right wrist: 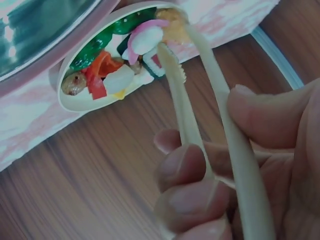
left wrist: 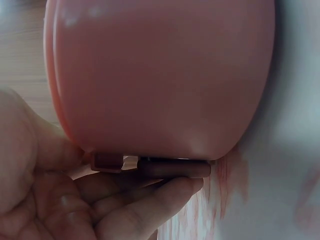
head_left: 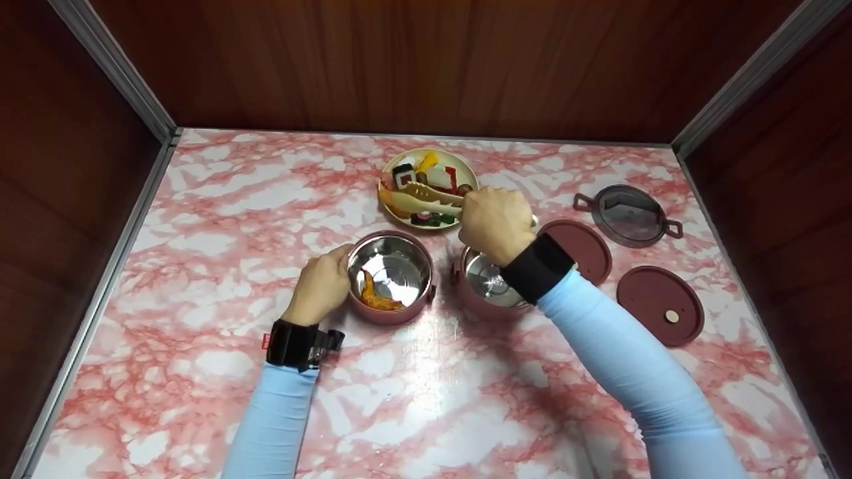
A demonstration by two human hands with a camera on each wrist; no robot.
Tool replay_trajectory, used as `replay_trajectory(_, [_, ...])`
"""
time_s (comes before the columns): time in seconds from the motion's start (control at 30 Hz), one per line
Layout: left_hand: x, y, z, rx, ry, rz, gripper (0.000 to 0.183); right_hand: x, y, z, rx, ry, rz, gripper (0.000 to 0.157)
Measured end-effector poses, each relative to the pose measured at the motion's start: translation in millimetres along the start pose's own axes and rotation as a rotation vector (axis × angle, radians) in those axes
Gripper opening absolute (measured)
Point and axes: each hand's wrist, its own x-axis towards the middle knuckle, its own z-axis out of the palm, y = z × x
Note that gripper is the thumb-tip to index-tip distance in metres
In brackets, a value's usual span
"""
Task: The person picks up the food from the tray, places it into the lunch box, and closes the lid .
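From where I stand, the step in hand looks to be picking food off the plate (head_left: 463,166) with the tongs (head_left: 426,205). The right hand (head_left: 496,223) has its grip round the tongs, thumb on one arm and fingers on the other, and the tips stand spread over the plate's left side. One tip is at an orange-brown piece (right wrist: 172,26) on the edge, the other near a pink-edged slice (right wrist: 147,39); whether either touches, I cannot tell. The left hand (head_left: 318,286) pinches the left pot (head_left: 409,263) at its side, thumb by the rim and fingertips on the dark latch (left wrist: 175,168). A curled yellow-brown piece (head_left: 378,301) lies inside that pot.

The next move, I judge, calls for squeezing the tongs round one piece only, with the pot held steady. The food is packed close, so a neighbour could be dragged along.

The right pot (head_left: 492,276) sits partly under the right wrist, so that arm needs lifting clear of its rim. To the right on the tabletop (head_left: 200,359) lie the nearer lid (head_left: 655,299), the farther lid (head_left: 582,246), partly hidden by the wrist, and a dark two-handled piece (head_left: 629,213), perhaps a cover.
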Motion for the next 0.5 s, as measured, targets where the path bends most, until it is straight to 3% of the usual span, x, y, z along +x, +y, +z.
replay_trajectory(0.27, [-0.2, -0.3, -0.4, 0.019, 0.021, 0.014, 0.039, 15.2, 0.6, -5.4, -0.102, -0.021, -0.111, 0.016])
replay_trajectory(0.5, [0.3, 1.1, -0.1, 0.026, 0.013, 0.004, 0.040, 34.0, 0.9, -20.8, -0.150, -0.062, -0.152, 0.017])
